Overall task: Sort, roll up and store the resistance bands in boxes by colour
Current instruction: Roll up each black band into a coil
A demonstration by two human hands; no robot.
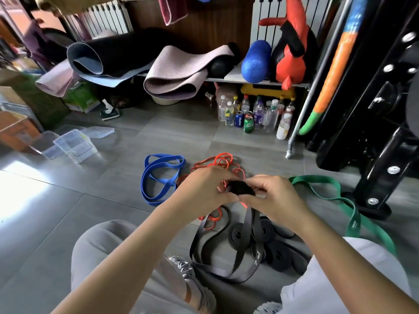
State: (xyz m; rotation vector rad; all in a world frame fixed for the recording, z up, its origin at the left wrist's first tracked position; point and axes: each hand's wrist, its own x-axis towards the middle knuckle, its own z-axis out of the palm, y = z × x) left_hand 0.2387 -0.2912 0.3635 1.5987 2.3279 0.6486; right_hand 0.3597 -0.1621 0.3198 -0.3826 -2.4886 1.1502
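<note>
Both hands hold a black resistance band above the floor. Its upper end is wound into a small roll, pinched between my left hand and my right hand. The loose tail hangs down to the tiles between my knees. Several rolled black bands lie on the floor below my right hand. Blue bands lie in loops to the left. Orange bands are tangled behind my hands. A green band runs along the right. Clear plastic boxes stand at the left.
A loose lid lies behind the boxes. Bottles and cans crowd under a shelf holding rolled mats and a blue foam roller. A black machine frame stands at the right. Cardboard boxes sit at the far left.
</note>
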